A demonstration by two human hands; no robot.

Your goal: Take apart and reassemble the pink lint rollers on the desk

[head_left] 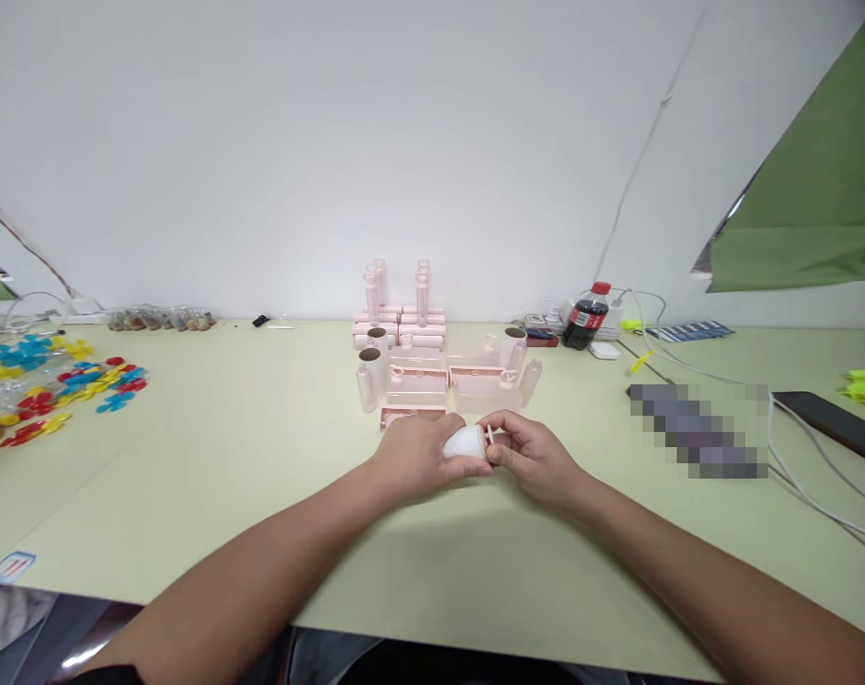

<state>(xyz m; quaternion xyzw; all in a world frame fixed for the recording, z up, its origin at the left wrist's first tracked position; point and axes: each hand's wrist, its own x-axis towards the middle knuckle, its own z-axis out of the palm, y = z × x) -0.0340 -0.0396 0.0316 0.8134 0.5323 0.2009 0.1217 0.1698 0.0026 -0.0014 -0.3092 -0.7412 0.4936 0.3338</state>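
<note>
Over the front middle of the table, my left hand (412, 459) is wrapped round a white lint roller roll (463, 442), which lies on its side. My right hand (536, 459) pinches a small pale pink plastic part (489, 436) at the roll's right end. How far that part sits inside the roll cannot be made out. Just beyond my hands are pink trays (418, 378) and clear pink covers (487, 394). Two white rolls with brown cores stand at the left, the nearer roll (376, 376) beside a clear pink handle (364, 388). Another white roll (513, 350) stands at the right.
Pink boxes (422, 335) with upright handles stand against the wall. A cola bottle (587, 316), cables and a dark phone-like slab (832, 426) are at the right, near a blurred patch. Colourful plastic pieces (82, 381) lie at the far left.
</note>
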